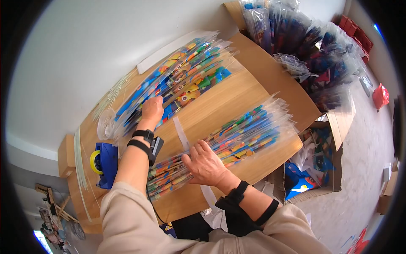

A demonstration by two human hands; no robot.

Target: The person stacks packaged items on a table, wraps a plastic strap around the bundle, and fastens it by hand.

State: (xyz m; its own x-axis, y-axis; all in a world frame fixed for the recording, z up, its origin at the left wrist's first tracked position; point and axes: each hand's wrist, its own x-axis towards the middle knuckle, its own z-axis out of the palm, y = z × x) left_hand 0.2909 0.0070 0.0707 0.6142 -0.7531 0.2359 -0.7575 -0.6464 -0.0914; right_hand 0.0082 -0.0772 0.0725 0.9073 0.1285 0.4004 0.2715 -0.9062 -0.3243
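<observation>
Packets on table: our left hand curled at far pile, right hand across near pile; grips we can't tell.

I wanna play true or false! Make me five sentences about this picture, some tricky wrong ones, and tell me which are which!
1. A blue tape dispenser with a yellow roll stands on the light-brown wooden table. True.

2. The right hand is on the nearer row of colourful, clear-plastic-wrapped packets. True.

3. The left hand is on the tape dispenser. False: it is at the farther row of colourful, clear-plastic-wrapped packets.

4. The open brown cardboard box is empty. False: colourful things lie inside it.

5. The shiny red plastic bag is on the table. False: it is on the pale grey floor.
</observation>
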